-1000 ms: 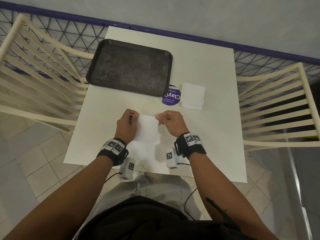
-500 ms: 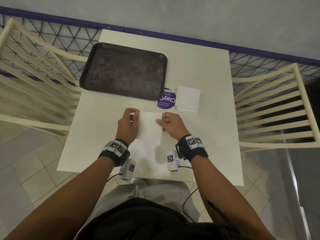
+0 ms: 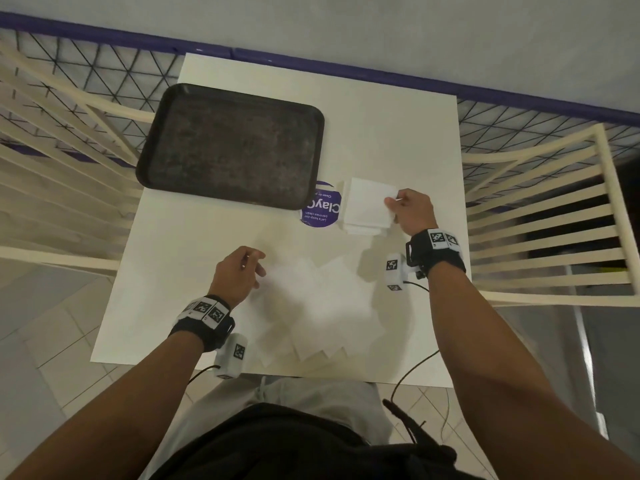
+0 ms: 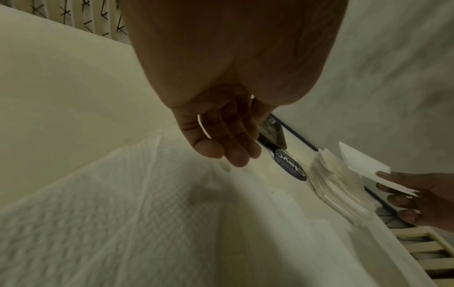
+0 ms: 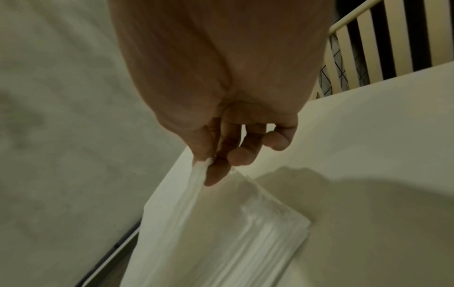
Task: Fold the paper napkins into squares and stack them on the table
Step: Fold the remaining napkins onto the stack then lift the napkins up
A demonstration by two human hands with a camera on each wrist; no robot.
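One folded napkin (image 3: 369,202) pinched by right hand (image 3: 414,213) above stack (image 3: 360,230)

Black wristbands (image 3: 204,327) carry white coded tags and cabled white camera units (image 3: 231,355).

Readable on a round purple sticker (image 3: 321,210) stuck to the white table (image 3: 398,140), between the dark tray (image 3: 230,145) and the napkin stack (image 3: 363,225): "Clay" in large white letters, cut off by the tray edge, seen upside down from the head view. Beneath it, smaller white lines: "Let's keep our pantries clean" and "Clean as y…". Same sticker (image 4: 291,167) in the left wrist view, only "Clay" legible. Black-and-white square code markers on both wristbands (image 3: 206,311), no letters.
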